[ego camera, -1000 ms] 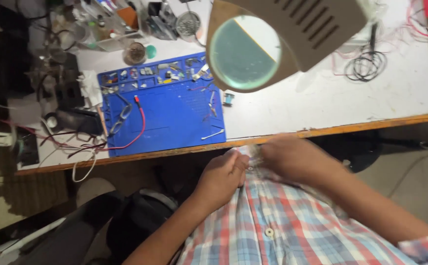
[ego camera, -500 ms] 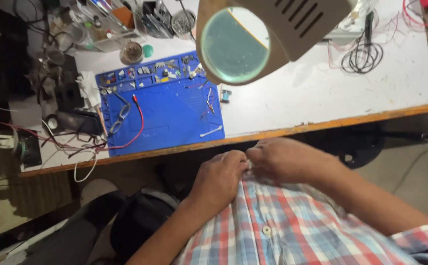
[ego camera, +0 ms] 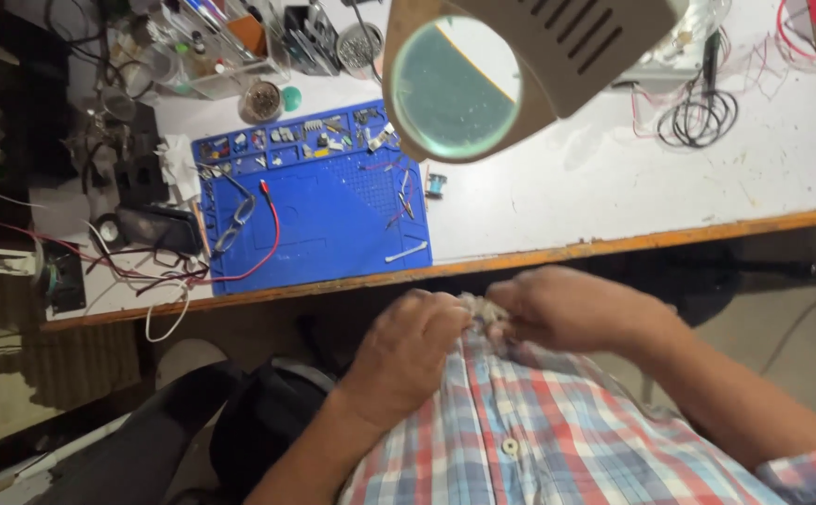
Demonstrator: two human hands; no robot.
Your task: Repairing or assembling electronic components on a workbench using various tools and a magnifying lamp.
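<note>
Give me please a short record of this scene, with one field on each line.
left hand: left hand at the top edge of the red, white and blue checked shirt, fingers curled on a small pale item
right hand: right hand pinching the same item
item: too small to identify
bench: white worktable with wooden edge
mat: blue rubber work mat with small parts
above: round magnifier lamp
</note>
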